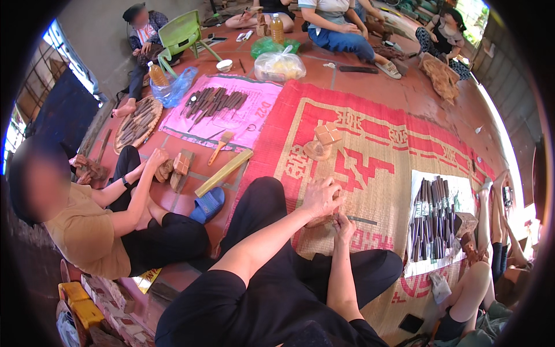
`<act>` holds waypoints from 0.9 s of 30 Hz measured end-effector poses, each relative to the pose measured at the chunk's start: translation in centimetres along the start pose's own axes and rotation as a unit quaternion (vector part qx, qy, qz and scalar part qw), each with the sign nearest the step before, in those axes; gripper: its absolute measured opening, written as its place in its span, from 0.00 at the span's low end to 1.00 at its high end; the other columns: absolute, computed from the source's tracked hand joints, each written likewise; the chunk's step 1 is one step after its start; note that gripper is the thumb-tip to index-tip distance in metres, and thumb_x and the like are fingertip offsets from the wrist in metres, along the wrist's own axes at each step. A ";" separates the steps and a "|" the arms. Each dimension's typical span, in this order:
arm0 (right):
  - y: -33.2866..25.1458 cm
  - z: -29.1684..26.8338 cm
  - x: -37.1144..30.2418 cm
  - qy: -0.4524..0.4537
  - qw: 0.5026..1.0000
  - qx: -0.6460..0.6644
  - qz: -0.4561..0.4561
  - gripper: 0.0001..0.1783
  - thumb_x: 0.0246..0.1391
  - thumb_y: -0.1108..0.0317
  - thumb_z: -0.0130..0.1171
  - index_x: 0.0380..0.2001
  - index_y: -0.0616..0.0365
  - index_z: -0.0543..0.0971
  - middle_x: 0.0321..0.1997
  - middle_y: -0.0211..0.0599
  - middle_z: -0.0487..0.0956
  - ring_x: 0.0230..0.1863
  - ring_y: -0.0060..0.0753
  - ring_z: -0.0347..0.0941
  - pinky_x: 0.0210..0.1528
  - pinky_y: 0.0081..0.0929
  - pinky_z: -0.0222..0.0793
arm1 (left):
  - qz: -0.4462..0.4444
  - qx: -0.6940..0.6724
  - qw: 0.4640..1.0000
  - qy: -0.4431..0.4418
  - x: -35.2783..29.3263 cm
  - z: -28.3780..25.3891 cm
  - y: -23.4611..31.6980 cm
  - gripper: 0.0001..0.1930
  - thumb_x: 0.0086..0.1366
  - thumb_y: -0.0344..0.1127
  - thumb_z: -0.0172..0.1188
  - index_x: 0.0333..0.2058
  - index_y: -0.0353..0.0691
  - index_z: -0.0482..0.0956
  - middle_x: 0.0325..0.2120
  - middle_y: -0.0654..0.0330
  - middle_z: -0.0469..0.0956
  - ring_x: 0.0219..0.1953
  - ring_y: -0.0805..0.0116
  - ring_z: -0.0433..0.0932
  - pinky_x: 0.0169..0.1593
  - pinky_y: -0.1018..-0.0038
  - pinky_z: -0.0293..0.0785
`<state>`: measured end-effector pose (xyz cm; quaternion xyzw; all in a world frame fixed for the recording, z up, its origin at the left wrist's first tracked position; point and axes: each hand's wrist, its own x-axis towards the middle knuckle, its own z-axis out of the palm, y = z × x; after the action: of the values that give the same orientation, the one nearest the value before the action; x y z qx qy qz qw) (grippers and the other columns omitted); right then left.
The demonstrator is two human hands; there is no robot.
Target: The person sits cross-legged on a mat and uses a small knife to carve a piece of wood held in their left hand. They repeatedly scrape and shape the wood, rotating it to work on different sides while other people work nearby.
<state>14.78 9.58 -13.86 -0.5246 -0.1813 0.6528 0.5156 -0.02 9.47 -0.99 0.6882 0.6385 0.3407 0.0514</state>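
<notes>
My left hand is closed over a light brown wood piece in front of my crossed legs; the hand covers most of it. Close beside it, my right hand grips a slim dark carving tool, whose bar sticks out to the right. The two hands nearly touch, and what lies between the fingertips is too small to make out. Just beyond them on the mat stands a round wood piece, with a squared wooden block at its upper right.
A red-and-tan woven mat lies under my work. Many dark carving tools rest on white sheeting at right; more tools lie on a pink sheet. A brush, a blue slipper and a seated co-worker are left.
</notes>
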 end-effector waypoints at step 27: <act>-0.4 1.7 -0.8 -0.079 0.997 -0.018 0.000 0.05 0.45 0.74 0.62 0.26 0.59 0.75 0.23 0.31 0.75 0.18 0.20 0.67 0.21 0.15 0.63 | 0.004 -0.018 1.000 0.006 0.0 -0.1 0.1 0.15 0.51 0.49 0.60 0.30 0.45 0.79 0.31 0.60 0.72 0.37 0.61 0.74 0.42 0.62 0.66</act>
<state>13.36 9.55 -12.51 -0.4807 -0.2330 0.6885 0.4905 -0.01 9.39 -0.85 0.6878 0.6295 0.3566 0.0590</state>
